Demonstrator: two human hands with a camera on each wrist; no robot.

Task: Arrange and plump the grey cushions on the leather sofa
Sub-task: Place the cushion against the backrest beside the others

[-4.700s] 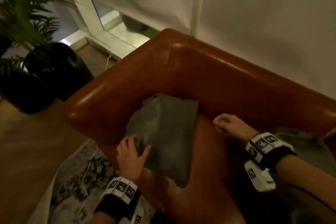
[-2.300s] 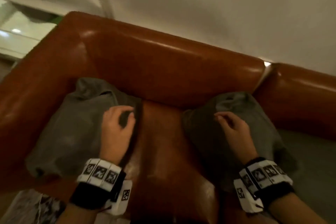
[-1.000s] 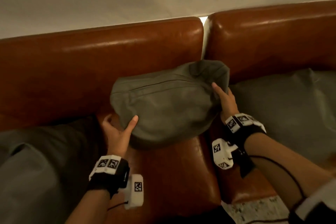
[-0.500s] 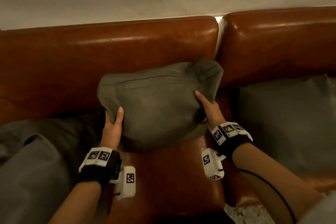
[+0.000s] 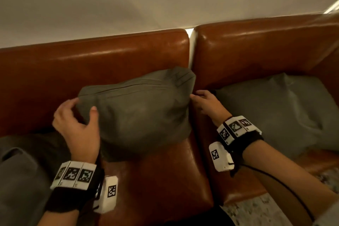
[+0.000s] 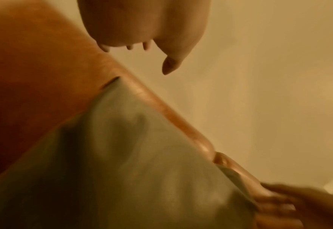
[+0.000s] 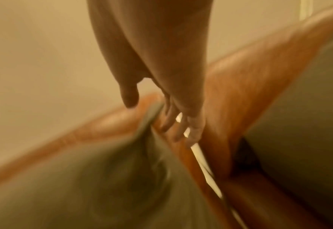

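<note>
A grey cushion (image 5: 139,112) leans against the backrest of the brown leather sofa (image 5: 110,57), in the middle of the head view. My left hand (image 5: 83,105) is at the cushion's upper left corner with its fingers loosely curled. In the left wrist view the left hand (image 6: 142,51) has nothing between thumb and fingers, and the cushion (image 6: 132,162) lies below it. My right hand (image 5: 200,99) is beside the cushion's right edge. In the blurred right wrist view its relaxed fingers (image 7: 181,124) lie next to the cushion (image 7: 102,178) without gripping it.
A second grey cushion (image 5: 284,112) lies on the right seat against the backrest. A third one (image 5: 22,170) lies at the lower left. A gap (image 5: 190,46) splits the two sofa sections. A pale wall rises behind, and a patterned rug (image 5: 256,213) shows at the lower right.
Half a second ago both hands pressed the cushion's sides. Now they have come off it, the left one up to the top left corner and the right one out past the right edge.
</note>
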